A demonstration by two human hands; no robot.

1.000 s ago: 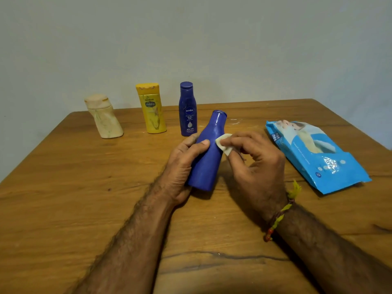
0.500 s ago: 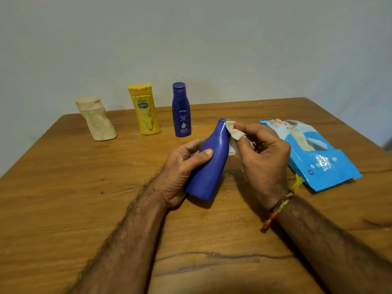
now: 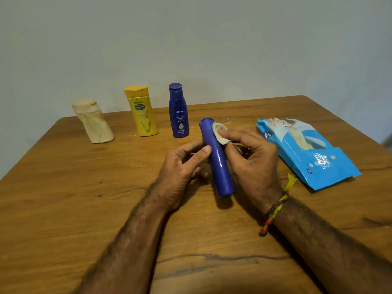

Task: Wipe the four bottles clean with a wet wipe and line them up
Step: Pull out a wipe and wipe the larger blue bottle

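A plain blue bottle (image 3: 218, 164) is held above the wooden table (image 3: 63, 198), its cap end pointing away from me. My left hand (image 3: 182, 166) grips its left side, thumb across the body. My right hand (image 3: 252, 158) pinches a small white wet wipe (image 3: 218, 133) against the bottle's upper right side near the cap. Three bottles stand in a row at the back: a cream one (image 3: 93, 122), a yellow one (image 3: 141, 111) and a dark blue one (image 3: 178, 111).
A blue pack of wet wipes (image 3: 305, 151) lies flat on the table to the right of my right hand. A pale wall rises just behind the table's far edge. A beaded thread band circles my right wrist.
The blue bottle has turned from leaning right to nearly straight away from me, its base swung right. My right hand slid the wipe up the bottle's side, then back slightly from the cap.
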